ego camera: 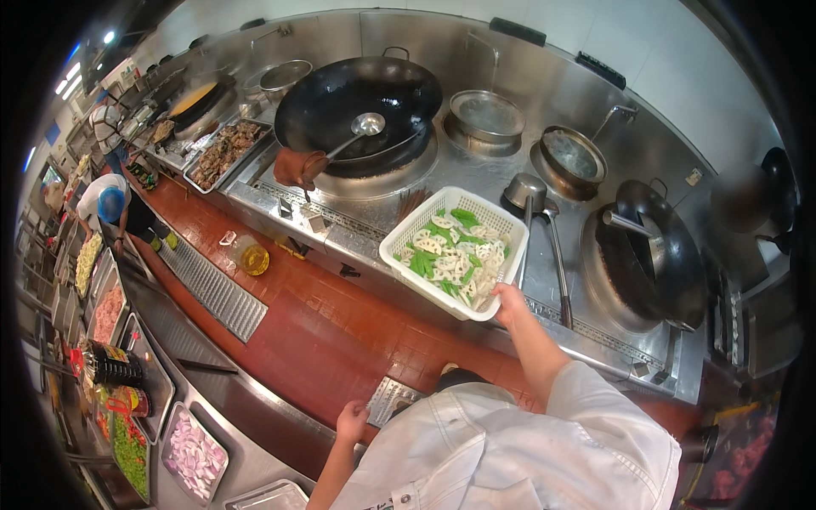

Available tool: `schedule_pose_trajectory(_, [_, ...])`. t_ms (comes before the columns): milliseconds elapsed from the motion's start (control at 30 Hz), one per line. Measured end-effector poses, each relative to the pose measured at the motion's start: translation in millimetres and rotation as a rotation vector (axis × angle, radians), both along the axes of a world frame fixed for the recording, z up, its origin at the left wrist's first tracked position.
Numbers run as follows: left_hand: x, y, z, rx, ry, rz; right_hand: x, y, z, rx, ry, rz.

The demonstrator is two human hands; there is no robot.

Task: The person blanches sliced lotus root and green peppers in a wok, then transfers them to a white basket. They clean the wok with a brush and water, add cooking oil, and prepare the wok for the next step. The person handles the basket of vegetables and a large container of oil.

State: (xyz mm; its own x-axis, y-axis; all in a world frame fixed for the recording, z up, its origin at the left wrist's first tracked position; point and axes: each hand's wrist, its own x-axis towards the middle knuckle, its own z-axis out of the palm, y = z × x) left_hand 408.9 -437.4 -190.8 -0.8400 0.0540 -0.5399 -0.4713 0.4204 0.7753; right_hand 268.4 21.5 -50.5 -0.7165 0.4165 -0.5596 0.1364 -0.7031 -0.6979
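My right hand (507, 303) grips the near rim of a white perforated plastic basket (408, 274), which is over the front edge of the steel range. Inside it are sliced lotus root (446, 258) and flat green pods or pepper pieces (422, 262). My left hand (352, 421) hangs low over the floor with its fingers curled, and nothing shows in it. Behind the basket stands a large black wok (319, 95) with a steel ladle (368, 124) in it; a brown cloth (298, 167) is around the ladle's handle.
To the basket's right lie a steel pot (525, 190), a long-handled ladle (558, 268) and another wok (685, 268). A tray of cooked meat (226, 153) sits left. An oil jug (254, 256) stands on the floor. Chopped onions (194, 454) fill a tray; two people work farther left.
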Motion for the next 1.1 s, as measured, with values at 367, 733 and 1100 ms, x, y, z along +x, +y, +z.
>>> schedule_pose_trajectory(367, [-110.5, 137.9, 117.1, 0.428, -0.169, 0.06, -12.4, -12.2, -4.0, 0.008, -0.055, -0.081])
schedule_pose_trajectory(733, [-188.2, 165.8, 58.9, -0.285, 0.118, -0.604, -0.9, -27.4, -18.0, 0.165, 0.029, -0.142])
schedule_pose_trajectory(1100, [-349.0, 121.5, 2.1, -0.751, 0.114, -0.878, 7.1, -45.1, -19.0, 0.284, -0.071, -0.23])
